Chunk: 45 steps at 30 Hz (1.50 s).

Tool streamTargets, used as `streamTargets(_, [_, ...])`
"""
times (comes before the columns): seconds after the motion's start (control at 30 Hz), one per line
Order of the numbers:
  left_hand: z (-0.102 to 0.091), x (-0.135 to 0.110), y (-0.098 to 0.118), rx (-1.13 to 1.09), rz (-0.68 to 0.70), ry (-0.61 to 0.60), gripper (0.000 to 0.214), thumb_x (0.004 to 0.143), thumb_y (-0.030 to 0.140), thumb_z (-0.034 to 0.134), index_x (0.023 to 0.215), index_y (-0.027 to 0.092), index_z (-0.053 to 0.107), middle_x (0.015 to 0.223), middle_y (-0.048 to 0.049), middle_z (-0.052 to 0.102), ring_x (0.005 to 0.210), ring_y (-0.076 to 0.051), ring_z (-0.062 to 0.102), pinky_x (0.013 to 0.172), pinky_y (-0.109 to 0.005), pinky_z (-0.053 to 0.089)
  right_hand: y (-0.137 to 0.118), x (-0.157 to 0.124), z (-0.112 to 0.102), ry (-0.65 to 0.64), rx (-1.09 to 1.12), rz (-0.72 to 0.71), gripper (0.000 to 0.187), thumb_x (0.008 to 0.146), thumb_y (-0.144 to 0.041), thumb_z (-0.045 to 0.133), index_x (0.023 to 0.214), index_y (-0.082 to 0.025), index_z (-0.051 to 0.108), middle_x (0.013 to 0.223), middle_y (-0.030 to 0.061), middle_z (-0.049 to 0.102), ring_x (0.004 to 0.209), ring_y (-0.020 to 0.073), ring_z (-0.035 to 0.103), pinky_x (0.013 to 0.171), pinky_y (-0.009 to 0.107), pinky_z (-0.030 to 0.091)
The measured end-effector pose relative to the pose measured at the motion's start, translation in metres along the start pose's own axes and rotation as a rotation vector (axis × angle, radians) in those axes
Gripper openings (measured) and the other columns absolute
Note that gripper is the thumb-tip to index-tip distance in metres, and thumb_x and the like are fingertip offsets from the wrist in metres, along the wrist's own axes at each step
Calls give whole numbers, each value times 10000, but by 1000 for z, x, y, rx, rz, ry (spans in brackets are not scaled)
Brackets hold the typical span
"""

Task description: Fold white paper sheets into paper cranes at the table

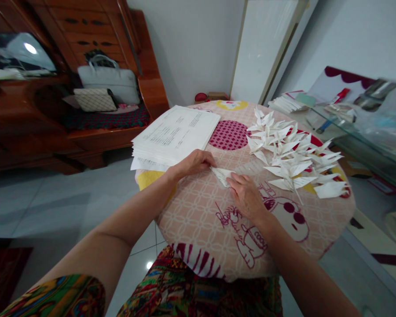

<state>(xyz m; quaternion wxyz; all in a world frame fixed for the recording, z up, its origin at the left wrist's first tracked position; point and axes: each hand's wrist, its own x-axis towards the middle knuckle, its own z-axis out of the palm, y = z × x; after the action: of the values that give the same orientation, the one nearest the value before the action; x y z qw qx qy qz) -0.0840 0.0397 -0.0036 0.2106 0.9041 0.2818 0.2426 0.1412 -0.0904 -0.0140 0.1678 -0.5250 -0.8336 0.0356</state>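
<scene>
A small folded piece of printed paper point(221, 175) lies on the cloth-covered round table point(191, 207) between my hands. My left hand point(198, 162) is closed, its fingertips pinching the paper's left corner. On the paper's right end, my right hand point(246, 193) holds the edge with thumb and fingers drawn together. Just beyond my right hand lies a clear ruler point(250, 167). To the right is a spread heap of folded paper cranes point(285, 147). Behind my left hand rests a thick stack of printed sheets point(178, 132).
A carved wooden bench point(92, 26) with a grey handbag point(110, 81) and a quilted purse point(95, 99) stands at the back left. On the right, a glass-topped table point(366, 154) carries papers, a metal container and plastic bags.
</scene>
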Motion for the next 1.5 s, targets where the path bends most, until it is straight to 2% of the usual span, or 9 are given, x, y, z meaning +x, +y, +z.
streamTargets(0.13, [-3, -1, 3, -68, -142, 39, 383, 716, 58, 465, 895, 153, 790, 890, -34, 770, 793, -125, 676, 745, -217, 519, -1, -1, 0, 11, 17, -9, 362, 965, -158, 435, 1238, -135, 671, 1366, 149, 620, 1135, 294, 543, 987, 430, 456])
streamTargets(0.3, [-9, 5, 12, -121, -293, -40, 298, 848, 255, 522, 902, 133, 788, 707, -8, 713, 613, -98, 574, 587, -196, 425, -1, 0, -1, 13, 54, -6, 356, 953, -147, 455, 1233, -157, 676, 1375, 135, 627, 1161, 294, 540, 995, 447, 455])
streamTargets(0.47, [-5, 14, 16, -100, -324, -103, 186, 773, 251, 613, 755, 139, 761, 599, 30, 639, 575, -84, 507, 563, -192, 365, 0, 1, -1, -2, 55, -10, 342, 948, -144, 467, 1217, -155, 679, 1373, 125, 635, 1180, 283, 546, 994, 426, 459])
streamTargets(0.63, [-6, 14, 13, -93, -361, -126, 187, 757, 230, 614, 786, 136, 773, 649, 13, 686, 596, -92, 545, 592, -202, 385, -2, 1, -3, -4, 61, -5, 342, 943, -136, 479, 1218, -159, 681, 1370, 119, 641, 1206, 275, 546, 1017, 419, 452])
streamTargets(0.8, [-9, 11, 11, -133, -279, -145, 220, 756, 204, 590, 848, 146, 781, 745, -8, 739, 666, -116, 623, 627, -203, 430, -2, 1, -3, -12, 70, 2, 344, 936, -134, 490, 1220, -133, 685, 1375, 131, 639, 1190, 289, 548, 1012, 431, 458])
streamTargets(0.97, [0, 7, 20, 244, -128, -73, 171, 760, 144, 584, 803, 156, 750, 748, -32, 735, 652, -135, 626, 624, -233, 423, -1, 2, -3, -8, 88, 7, 343, 941, -147, 489, 1222, -141, 685, 1368, 123, 644, 1197, 285, 551, 1024, 430, 450])
streamTargets(1.13, [4, 7, 32, 630, 9, -182, 172, 867, 191, 553, 812, 143, 709, 798, -93, 729, 692, -181, 650, 618, -276, 413, 1, 2, -2, -9, 97, 11, 344, 936, -149, 507, 1235, -137, 676, 1384, 126, 634, 1237, 277, 547, 1059, 424, 424])
streamTargets(1.3, [1, 10, 38, 771, 31, -320, 218, 918, 159, 488, 914, 132, 704, 851, -126, 723, 736, -218, 672, 633, -309, 430, 2, 2, 0, -2, 81, 5, 330, 935, -159, 512, 1218, -142, 680, 1362, 125, 647, 1218, 283, 554, 1050, 426, 425])
streamTargets(1.5, [-8, 9, 43, 766, -85, -345, 204, 902, 149, 510, 988, 130, 693, 949, -121, 716, 858, -242, 683, 689, -329, 477, -1, 2, -1, -11, 39, 11, 320, 948, -166, 498, 1202, -127, 688, 1358, 133, 646, 1206, 292, 555, 1035, 420, 438])
